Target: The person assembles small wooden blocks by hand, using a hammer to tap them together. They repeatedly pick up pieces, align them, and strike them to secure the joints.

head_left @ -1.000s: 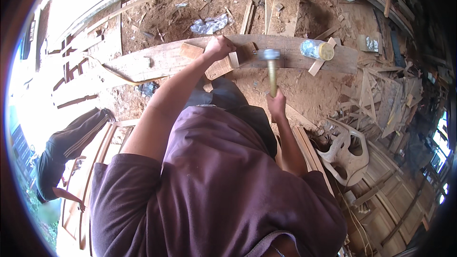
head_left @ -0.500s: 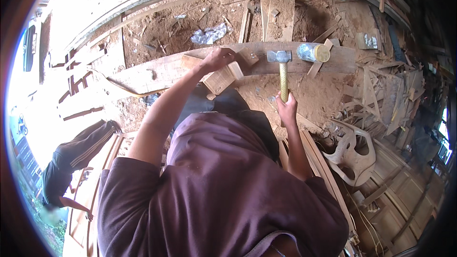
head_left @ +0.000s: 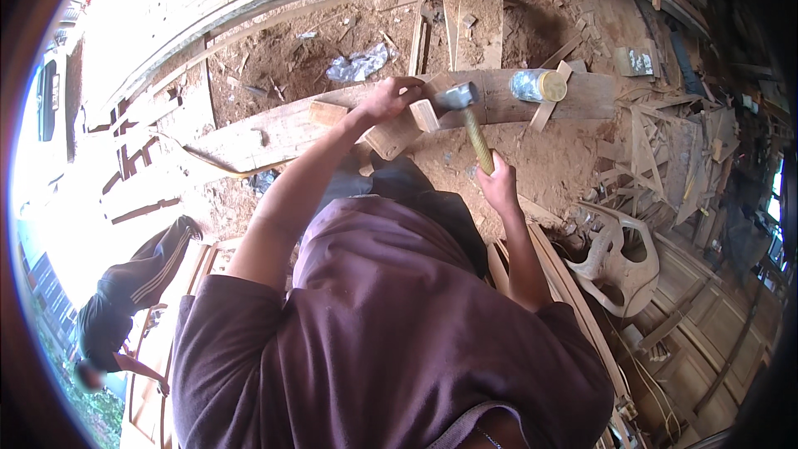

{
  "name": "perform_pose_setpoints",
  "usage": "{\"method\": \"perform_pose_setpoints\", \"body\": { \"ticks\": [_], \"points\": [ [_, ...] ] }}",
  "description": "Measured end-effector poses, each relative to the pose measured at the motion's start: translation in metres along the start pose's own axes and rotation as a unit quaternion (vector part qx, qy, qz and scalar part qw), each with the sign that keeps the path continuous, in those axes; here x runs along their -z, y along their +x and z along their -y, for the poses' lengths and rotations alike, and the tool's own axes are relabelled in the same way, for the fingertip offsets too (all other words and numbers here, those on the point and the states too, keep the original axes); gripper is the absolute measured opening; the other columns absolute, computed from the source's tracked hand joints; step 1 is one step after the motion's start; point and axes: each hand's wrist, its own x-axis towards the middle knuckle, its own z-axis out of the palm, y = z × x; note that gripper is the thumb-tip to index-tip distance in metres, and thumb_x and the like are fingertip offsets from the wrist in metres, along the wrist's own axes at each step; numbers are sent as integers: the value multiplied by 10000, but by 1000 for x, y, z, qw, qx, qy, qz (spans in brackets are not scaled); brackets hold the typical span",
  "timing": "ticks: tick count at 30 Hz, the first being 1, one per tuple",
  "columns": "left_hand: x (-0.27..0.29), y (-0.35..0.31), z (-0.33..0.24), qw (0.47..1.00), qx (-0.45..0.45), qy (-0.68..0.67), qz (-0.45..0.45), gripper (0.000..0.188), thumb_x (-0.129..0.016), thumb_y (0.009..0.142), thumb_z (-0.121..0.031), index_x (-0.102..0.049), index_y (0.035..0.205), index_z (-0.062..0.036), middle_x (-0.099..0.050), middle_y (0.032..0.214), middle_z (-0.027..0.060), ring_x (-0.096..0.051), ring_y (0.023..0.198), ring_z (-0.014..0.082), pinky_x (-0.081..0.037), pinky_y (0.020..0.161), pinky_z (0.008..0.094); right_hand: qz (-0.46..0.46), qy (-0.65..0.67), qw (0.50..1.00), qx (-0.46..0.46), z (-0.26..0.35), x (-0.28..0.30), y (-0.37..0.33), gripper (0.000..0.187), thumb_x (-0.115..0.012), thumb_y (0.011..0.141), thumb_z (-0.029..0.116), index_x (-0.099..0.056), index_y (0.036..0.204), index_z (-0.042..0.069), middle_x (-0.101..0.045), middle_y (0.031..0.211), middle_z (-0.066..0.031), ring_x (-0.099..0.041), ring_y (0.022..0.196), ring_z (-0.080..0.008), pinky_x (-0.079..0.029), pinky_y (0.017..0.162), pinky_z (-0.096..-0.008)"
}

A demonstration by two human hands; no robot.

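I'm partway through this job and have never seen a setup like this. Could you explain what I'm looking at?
There is no machine here: a person works with two bare hands. The picture comes from a wide camera on that person's head, looking down, so straight edges bend and the purple shirt fills the lower middle. The right hand grips a hammer by its handle. The left hand is at a wooden block; its exact grip is unclear. On the long plank there is a jar with a yellow lid. Another person is at the left.
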Motion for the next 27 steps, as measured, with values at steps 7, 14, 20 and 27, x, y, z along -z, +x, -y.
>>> {"method": "perform_pose_setpoints", "body": {
  "ticks": [7,14,20,27],
  "points": [
    [1,-15,6,981,102,-164,-9,436,-552,1109,-281,-576,1461,-24,-670,1412,131,-613,1325,254,-460,1134,368,17,199,980,-24,29,-3,-19,290,-655,993,38,-649,1283,51,-581,746,-7,-512,529,-87,-425,506,-304],
    [17,-48,-37,957,155,-245,10,814,-591,1077,-537,-398,1602,55,-457,1643,209,-407,1540,283,-327,1264,392,22,215,976,-32,45,38,-16,287,-663,1015,107,-635,1294,48,-535,699,33,-505,499,-51,-385,447,-251],
    [33,-47,-88,976,124,-175,34,845,-565,1075,-588,-432,1577,80,-469,1629,245,-417,1537,326,-313,1272,414,54,176,983,12,51,59,-17,441,-702,1052,277,-599,1377,-3,-629,779,-12,-587,590,-105,-502,550,-277],
    [28,-44,-75,985,108,-135,-6,752,-554,1092,-557,-527,1505,70,-565,1545,238,-500,1470,317,-377,1219,410,43,275,959,48,76,41,-28,457,-593,1088,178,-453,1497,30,-525,745,20,-457,493,-34,-358,401,-215]
  ]
}}
